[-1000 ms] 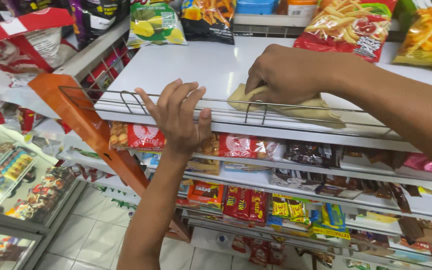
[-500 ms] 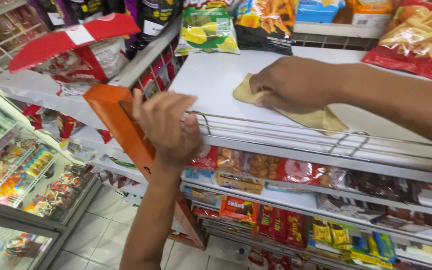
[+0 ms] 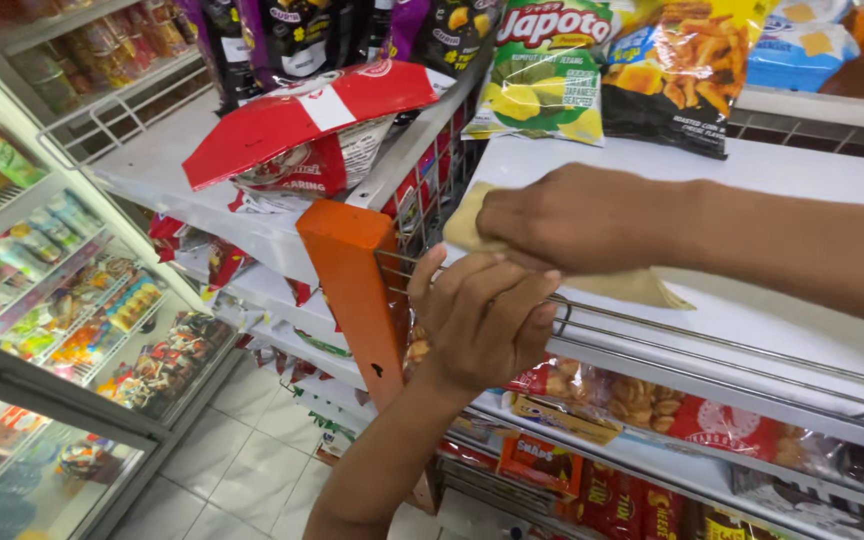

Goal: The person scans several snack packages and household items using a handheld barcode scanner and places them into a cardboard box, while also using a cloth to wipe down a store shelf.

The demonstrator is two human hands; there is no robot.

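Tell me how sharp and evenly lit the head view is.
Head view: bright, even store light, only soft shadows under the right hand and yellow cloth; left hand on the wire rail is sharp; wide-angle bends the shelves; faint glare on the cooler glass.

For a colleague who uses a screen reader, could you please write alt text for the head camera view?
The right hand presses a yellow cloth on a white shelf; the left hand grips its wire rail.
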